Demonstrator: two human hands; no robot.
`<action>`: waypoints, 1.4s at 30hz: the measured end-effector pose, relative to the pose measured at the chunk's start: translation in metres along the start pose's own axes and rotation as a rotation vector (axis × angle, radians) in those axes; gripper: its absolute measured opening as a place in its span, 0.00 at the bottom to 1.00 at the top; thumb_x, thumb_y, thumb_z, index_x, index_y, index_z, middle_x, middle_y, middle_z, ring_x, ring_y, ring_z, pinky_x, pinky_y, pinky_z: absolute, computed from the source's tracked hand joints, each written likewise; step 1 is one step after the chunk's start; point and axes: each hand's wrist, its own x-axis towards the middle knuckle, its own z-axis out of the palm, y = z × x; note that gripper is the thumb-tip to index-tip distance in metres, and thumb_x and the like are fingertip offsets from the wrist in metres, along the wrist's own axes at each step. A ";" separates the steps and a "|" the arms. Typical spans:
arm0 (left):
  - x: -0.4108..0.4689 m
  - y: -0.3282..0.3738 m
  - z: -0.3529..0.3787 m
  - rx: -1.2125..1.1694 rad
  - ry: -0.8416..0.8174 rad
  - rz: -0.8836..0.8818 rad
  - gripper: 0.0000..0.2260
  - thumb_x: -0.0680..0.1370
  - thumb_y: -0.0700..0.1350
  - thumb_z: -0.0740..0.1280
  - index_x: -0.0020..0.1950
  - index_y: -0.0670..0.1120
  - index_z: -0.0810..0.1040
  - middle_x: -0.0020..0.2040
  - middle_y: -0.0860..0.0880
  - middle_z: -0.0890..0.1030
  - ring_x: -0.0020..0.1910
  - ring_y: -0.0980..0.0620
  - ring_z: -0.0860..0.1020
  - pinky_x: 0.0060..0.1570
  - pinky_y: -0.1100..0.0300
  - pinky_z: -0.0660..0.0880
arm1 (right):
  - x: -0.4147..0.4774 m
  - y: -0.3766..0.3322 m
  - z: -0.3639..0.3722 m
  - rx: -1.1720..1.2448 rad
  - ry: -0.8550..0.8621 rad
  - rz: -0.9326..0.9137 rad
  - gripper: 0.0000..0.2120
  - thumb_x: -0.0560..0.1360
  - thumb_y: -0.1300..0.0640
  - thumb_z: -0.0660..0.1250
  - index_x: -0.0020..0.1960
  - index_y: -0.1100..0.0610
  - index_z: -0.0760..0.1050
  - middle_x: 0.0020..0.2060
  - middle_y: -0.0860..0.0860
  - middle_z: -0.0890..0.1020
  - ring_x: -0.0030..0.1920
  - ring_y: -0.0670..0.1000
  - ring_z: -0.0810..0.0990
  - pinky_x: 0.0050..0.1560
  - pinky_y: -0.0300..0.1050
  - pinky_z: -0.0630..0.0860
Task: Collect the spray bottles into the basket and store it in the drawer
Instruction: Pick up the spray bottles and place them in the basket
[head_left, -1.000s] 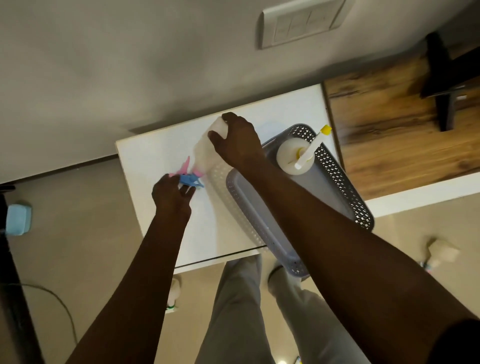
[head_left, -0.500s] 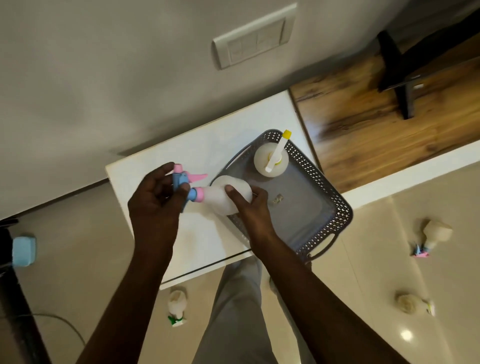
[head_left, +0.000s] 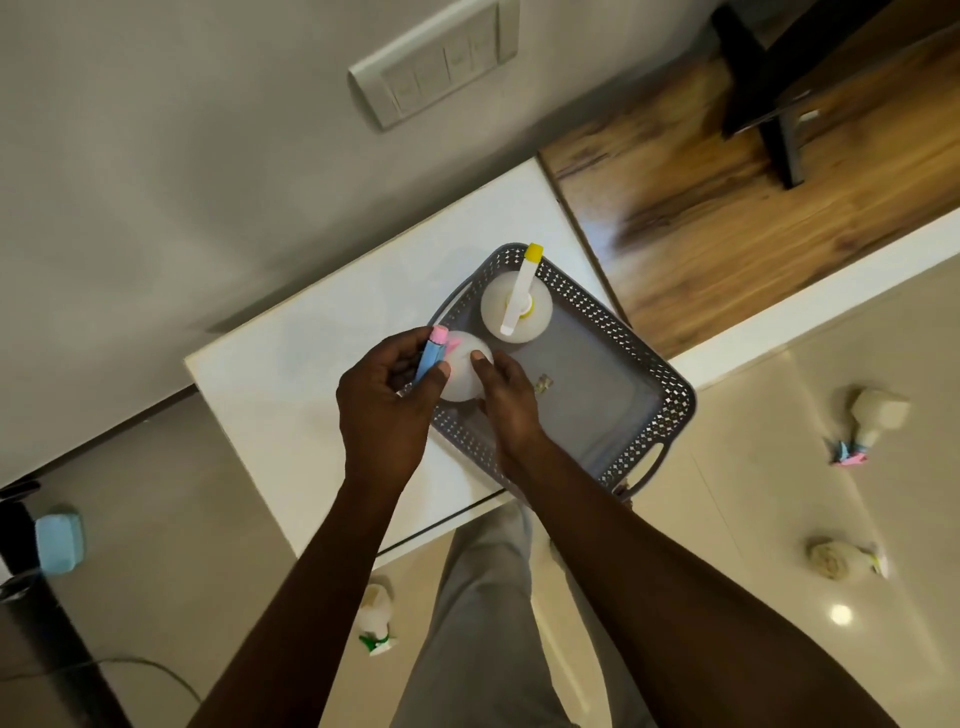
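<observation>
A grey perforated basket (head_left: 660, 384) sits on the white cabinet top (head_left: 322, 343). Inside it at the far end stands a white spray bottle with a yellow nozzle (head_left: 517, 306). A second white bottle with a pink and blue trigger head (head_left: 462, 374) stands upright at the basket's near-left corner. My left hand (head_left: 387, 410) grips its blue trigger head. My right hand (head_left: 506, 397) holds the bottle's body from the right. Three more spray bottles lie on the floor: one with pink and blue (head_left: 872, 421), one at the right (head_left: 841, 558), one with green (head_left: 376, 618).
A wooden counter (head_left: 753, 202) adjoins the cabinet on the right, with a dark stand (head_left: 769, 88) on it. A switch plate (head_left: 434, 62) is on the wall. A blue object (head_left: 58, 540) and a cable lie at the left. My legs stand below the cabinet edge.
The pink and blue bottle went from lying on the cabinet top to being lifted, turned upright and brought over the basket's left corner by both hands.
</observation>
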 end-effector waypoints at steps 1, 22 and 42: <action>0.001 0.002 0.002 0.018 0.004 -0.006 0.17 0.76 0.42 0.78 0.65 0.45 0.85 0.59 0.50 0.87 0.56 0.50 0.86 0.59 0.52 0.84 | 0.001 0.000 0.001 -0.005 -0.004 0.007 0.22 0.82 0.50 0.70 0.73 0.56 0.75 0.65 0.58 0.82 0.59 0.58 0.85 0.40 0.43 0.85; 0.069 0.000 -0.007 0.124 -0.031 -0.073 0.13 0.80 0.42 0.69 0.64 0.49 0.85 0.60 0.53 0.86 0.59 0.57 0.84 0.67 0.55 0.78 | -0.080 0.006 -0.109 -0.427 0.447 -0.298 0.13 0.81 0.60 0.69 0.64 0.53 0.81 0.57 0.47 0.84 0.56 0.39 0.83 0.56 0.29 0.76; 0.115 -0.002 0.051 0.323 -0.399 -0.165 0.08 0.72 0.43 0.69 0.43 0.50 0.88 0.42 0.39 0.87 0.44 0.40 0.85 0.52 0.41 0.81 | -0.054 0.008 -0.181 -0.119 0.654 0.039 0.16 0.81 0.53 0.67 0.68 0.52 0.80 0.51 0.50 0.87 0.54 0.53 0.85 0.58 0.49 0.81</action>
